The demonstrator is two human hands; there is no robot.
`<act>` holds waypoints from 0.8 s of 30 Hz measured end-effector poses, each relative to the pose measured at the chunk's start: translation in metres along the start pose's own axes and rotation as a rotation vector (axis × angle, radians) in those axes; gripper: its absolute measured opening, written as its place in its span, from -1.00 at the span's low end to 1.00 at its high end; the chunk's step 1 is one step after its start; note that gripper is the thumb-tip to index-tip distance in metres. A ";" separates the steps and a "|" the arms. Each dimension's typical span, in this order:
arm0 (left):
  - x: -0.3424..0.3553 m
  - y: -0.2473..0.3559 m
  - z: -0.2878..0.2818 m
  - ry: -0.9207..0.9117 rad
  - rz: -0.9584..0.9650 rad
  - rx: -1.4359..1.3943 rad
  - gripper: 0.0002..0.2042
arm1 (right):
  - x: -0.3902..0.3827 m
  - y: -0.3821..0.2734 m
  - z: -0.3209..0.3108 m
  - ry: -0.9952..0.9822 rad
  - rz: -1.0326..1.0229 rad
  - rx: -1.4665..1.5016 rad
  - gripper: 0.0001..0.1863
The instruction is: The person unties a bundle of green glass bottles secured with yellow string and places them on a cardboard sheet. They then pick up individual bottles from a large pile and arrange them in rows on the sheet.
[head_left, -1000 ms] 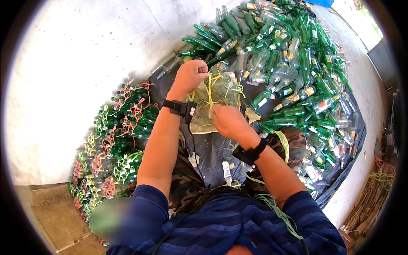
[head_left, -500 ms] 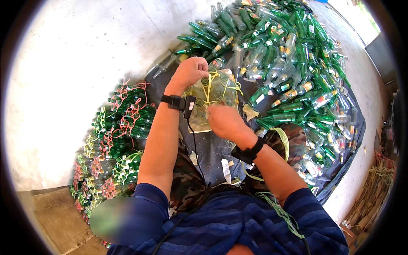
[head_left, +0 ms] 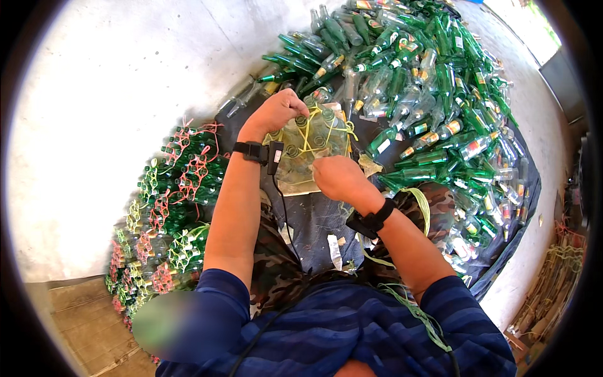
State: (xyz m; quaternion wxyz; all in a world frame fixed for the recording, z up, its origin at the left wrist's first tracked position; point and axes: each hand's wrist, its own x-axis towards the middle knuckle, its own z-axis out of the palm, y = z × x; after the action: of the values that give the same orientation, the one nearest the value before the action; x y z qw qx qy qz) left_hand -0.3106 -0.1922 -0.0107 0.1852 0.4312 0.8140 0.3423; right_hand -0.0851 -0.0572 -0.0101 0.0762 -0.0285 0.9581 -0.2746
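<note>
- Clear bottles stand upright, mouths up, in a close cluster on a pale, flat board, ahead of the person's knees.
- Yellow twine crosses among their necks, with loose ends at the right side.
- The left hand is at the cluster's far left, fingers curled in, tips close to the twine; whether they pinch a strand, I cannot tell.
- The right hand is closed at the near right edge; what its fingers hold is hidden.
- A dark sheet lies beneath the board.
- Farther right, green and clear loose bottles lie heaped.
- On the left stand bundled bottles, tied with pink and yellow twine.
</note>
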 end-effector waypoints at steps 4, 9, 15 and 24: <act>-0.002 0.001 0.002 -0.045 -0.002 0.063 -0.86 | -0.001 0.009 0.006 -0.053 -0.058 -0.013 -0.72; -0.013 0.004 0.009 0.095 0.048 0.126 -0.78 | -0.007 0.012 0.003 -0.039 -0.118 0.019 -0.75; -0.042 0.025 0.010 0.294 0.127 0.272 -0.83 | -0.011 0.010 0.004 -0.035 -0.166 -0.012 -0.75; -0.110 0.086 0.063 0.328 0.094 0.258 -0.67 | -0.029 0.004 -0.024 0.120 -0.209 0.147 -0.78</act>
State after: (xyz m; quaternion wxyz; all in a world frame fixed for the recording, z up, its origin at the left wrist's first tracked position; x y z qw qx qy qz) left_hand -0.1617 -0.2245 0.0076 -0.0228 0.4272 0.8494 0.3091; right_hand -0.0608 -0.0385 0.0119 -0.0083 -0.1059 0.9300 -0.3519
